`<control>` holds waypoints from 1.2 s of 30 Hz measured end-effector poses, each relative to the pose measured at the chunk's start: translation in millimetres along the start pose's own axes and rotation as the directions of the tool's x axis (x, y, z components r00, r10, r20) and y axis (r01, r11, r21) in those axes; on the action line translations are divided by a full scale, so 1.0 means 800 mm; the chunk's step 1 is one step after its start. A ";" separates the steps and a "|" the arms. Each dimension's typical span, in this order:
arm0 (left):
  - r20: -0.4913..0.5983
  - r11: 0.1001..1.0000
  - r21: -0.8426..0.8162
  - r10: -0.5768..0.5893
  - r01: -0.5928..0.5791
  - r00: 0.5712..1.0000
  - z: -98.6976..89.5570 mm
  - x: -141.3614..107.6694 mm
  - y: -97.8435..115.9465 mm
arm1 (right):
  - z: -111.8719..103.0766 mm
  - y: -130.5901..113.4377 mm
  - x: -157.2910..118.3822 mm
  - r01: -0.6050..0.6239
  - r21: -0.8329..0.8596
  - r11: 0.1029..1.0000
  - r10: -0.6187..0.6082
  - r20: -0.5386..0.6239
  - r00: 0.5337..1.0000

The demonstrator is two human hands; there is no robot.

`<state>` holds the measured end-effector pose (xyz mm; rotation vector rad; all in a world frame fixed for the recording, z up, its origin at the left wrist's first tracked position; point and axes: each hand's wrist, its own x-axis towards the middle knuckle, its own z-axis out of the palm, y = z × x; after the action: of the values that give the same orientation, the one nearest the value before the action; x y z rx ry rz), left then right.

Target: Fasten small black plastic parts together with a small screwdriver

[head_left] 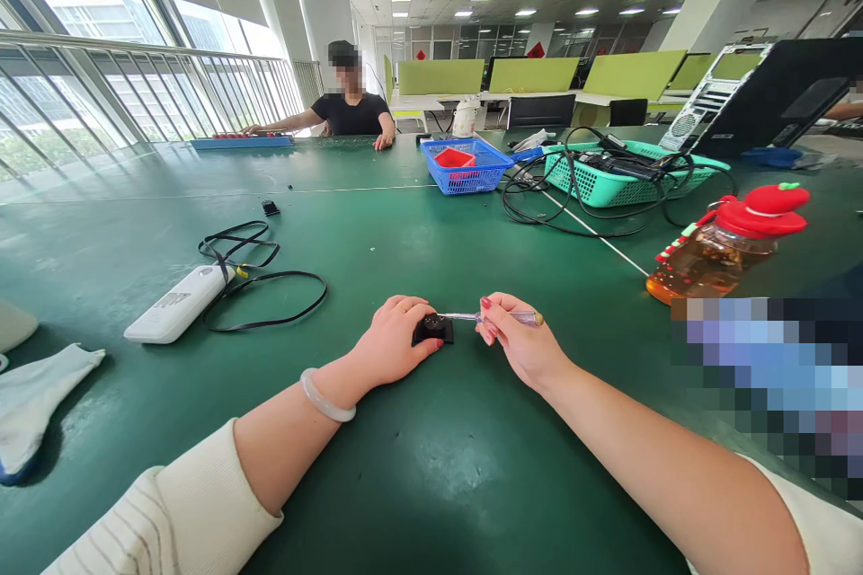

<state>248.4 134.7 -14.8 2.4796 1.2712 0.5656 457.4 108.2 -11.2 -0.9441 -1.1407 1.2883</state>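
My left hand is closed around a small black block-like part on the green tabletop, thumb at its near side and fingers over its far side. Between the thumb and fingers of my right hand is a screwdriver with a clear handle. It lies nearly level, and its metal shaft points left, the tip at the black part. Whether the tip sits in a screw or slot is too small to tell.
Left on the green table lies a white power bank with a black cord. Farther back stand a blue basket and a green basket of cables. A red-lidded bottle stands right. Across the table sits a person.
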 end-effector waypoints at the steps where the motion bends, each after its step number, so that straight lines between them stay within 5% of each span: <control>1: -0.001 1.000 -0.001 0.001 -0.001 1.000 0.000 0.000 0.000 | 0.000 -0.001 0.000 -0.001 0.007 1.000 0.001 -0.003 1.000; 18: 0.000 1.000 -0.004 0.005 -0.005 1.000 0.000 0.000 -0.001 | -0.002 0.000 0.006 -0.111 0.207 0.972 0.133 -0.096 0.987; 31: -0.005 1.000 -0.027 0.010 -0.011 1.000 -0.003 -0.002 0.001 | -0.007 0.005 0.012 -0.078 0.124 0.989 0.106 -0.236 0.966; 36: 0.000 1.000 -0.026 0.006 -0.006 1.000 -0.003 -0.001 0.001 | -0.008 0.007 0.013 -0.089 0.165 0.982 0.122 -0.202 0.972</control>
<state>247.4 133.3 -12.4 2.4632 1.2482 0.5799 462.0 119.7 -16.9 -1.0103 -0.8231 1.3069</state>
